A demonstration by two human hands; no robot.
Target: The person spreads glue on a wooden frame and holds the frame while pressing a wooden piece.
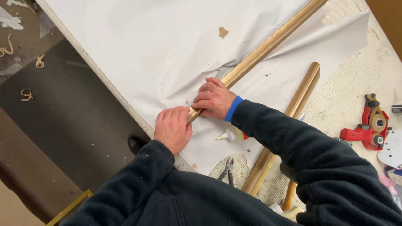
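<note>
Both hands clamp the near end of a gold moulding strip (259, 52): left hand (172, 127) curled over its tip, right hand (215, 99) pressed flat just above. Strip runs diagonally across white paper (146, 50) on the bench. Glue bottle (230, 134) just beside the right wrist, pliers (228, 169) nearer the body, second gold strip (299, 98) to the right, red tape gun (368, 127) well apart.

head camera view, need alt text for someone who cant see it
Seen from above, a person's left hand and right hand press on the near end of a long gold moulding strip lying on white paper over a worktable. A second gold strip, a glue bottle, pliers and a red tape dispenser lie nearby.
</note>
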